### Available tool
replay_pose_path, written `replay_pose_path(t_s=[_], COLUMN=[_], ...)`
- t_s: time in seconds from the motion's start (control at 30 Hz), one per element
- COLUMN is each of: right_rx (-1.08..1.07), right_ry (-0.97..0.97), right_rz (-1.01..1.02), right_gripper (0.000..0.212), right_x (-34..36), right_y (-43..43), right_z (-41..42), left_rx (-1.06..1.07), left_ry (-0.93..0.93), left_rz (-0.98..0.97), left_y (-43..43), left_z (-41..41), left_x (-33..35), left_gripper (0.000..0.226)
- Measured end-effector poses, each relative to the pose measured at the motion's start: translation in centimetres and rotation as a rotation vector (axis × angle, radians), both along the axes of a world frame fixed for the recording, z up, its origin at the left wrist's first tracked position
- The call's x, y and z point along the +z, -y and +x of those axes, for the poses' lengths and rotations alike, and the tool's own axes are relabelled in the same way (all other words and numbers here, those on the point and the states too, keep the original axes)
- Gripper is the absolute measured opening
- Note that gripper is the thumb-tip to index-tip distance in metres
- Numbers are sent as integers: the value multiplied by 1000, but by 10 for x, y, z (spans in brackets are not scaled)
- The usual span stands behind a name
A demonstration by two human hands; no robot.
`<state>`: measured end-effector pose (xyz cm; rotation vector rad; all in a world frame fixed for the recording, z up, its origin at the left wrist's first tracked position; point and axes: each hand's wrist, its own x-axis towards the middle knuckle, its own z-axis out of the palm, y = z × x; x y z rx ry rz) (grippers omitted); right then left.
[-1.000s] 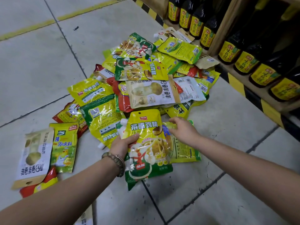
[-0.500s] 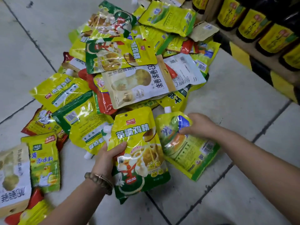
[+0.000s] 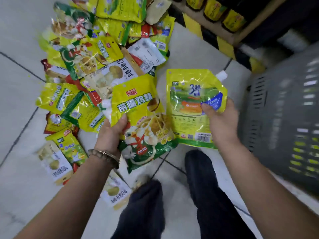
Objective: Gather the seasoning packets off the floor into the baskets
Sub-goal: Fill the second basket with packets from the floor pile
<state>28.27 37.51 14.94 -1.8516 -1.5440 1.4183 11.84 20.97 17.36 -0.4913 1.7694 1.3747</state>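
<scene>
The tiled floor (image 3: 19,121) fills most of what we see. Across it, from 9 to 12 o'clock, sprawls the pile (image 3: 81,56) of packets, mostly yellow and green, overlapping one another. A few loose packets (image 3: 57,166) lie apart from it at 8 o'clock, and one more (image 3: 115,190) lies near 6, just beside our left knee.

At 3 o'clock stands the grey basket (image 3: 283,118), blurred; something yellow-green shows through its lower slots, but we cannot tell what. Our trousers (image 3: 207,195) run down from the centre to 6 o'clock. At 1 o'clock is the shelf (image 3: 255,25) with dark bottles (image 3: 215,9) bearing yellow labels.

Both hands hold packets off the floor, near the centre. The chicken packet (image 3: 138,104), yellow above and green below, sits just left of centre. The spout pouch (image 3: 193,94) is just right of centre, with its white cap pointing to 1 o'clock, between the pile and the basket. The two overlap slightly at their lower edges.

Our left hand (image 3: 110,133) clamps the chicken packet at its left edge, thumb pressed on the front, fingers hidden behind. Our right hand (image 3: 221,125) pinches the pouch at its right edge the same way, thumb on the front. A bracelet (image 3: 105,155) circles the left wrist.
</scene>
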Motion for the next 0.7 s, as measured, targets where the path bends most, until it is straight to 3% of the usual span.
replay_pose_path(t_s=[0.13, 0.27, 0.4, 0.43, 0.53, 0.6, 0.7], right_rx=[-130, -196, -287, -303, -356, -337, -265], right_ry=[10, 10, 133, 186, 332, 424, 508], right_rz=[3, 60, 171, 196, 224, 208, 165], right_gripper=[21, 25, 36, 36, 41, 47, 54], right_x=[116, 213, 265, 271, 271, 257, 227], right_y=[2, -10, -47, -59, -104, -139, -194], right_z=[36, 91, 165, 185, 245, 277, 311], left_rx=[-151, -229, -361, -403, -523, -583, -654], left_ry=[-4, 38, 96, 127, 160, 81, -134], left_rz=[-25, -7, 88, 114, 226, 252, 208], left_y=[-26, -62, -114, -129, -180, -223, -298], left_z=[18, 45, 97, 113, 170, 210, 263], left_x=[110, 195, 261, 271, 275, 265, 223], left_gripper=[65, 73, 88, 89, 42, 20, 28])
